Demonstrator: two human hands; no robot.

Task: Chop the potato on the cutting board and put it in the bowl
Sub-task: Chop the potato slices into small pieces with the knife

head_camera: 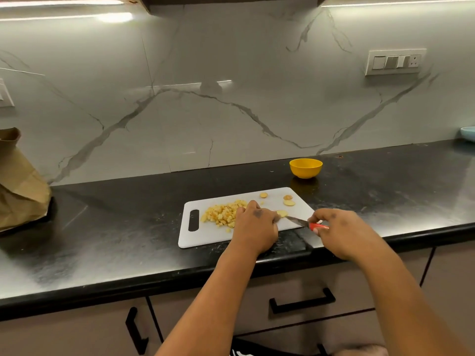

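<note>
- Your left hand (253, 224) presses down on the cutting board (205, 237), fingers curled over a last potato piece (282, 213).
- Your right hand (334, 227) is clamped round the knife (298, 221) by its red handle.
- Diced potato (223, 214) lies heaped left: light, wet, slippery, so scoop it.
- The bowl (305, 167) waits behind the board.

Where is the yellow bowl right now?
In the head view the yellow bowl stands on the black counter near the marble backsplash, just beyond the far right corner of the white cutting board, apart from it.
</note>
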